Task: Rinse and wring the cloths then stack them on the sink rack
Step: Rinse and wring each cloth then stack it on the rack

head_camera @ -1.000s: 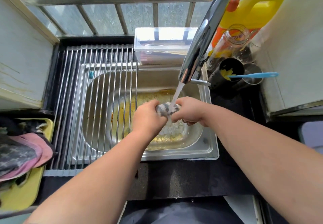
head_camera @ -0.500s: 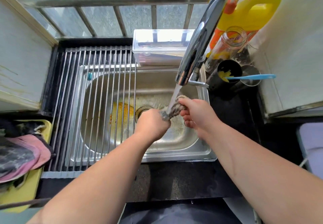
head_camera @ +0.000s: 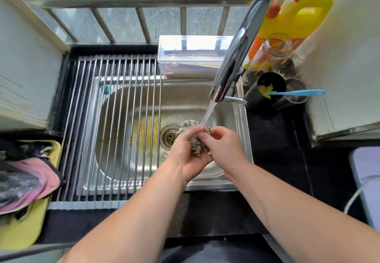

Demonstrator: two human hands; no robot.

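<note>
- Left hand (head_camera: 186, 151) and right hand (head_camera: 223, 148) together, both gripping 1 bunched grey cloth (head_camera: 195, 139).
- Tap (head_camera: 236, 57) water (head_camera: 207, 114) runs onto it, above the sink (head_camera: 239, 119).
- Rack (head_camera: 115, 123) covers the sink's left half.

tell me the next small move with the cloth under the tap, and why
Probably twist the cloth between both hands to wring it over the sink. The left hand and right hand grip it bunched under the stream, and no cloth is stacked on the rack yet.
</note>
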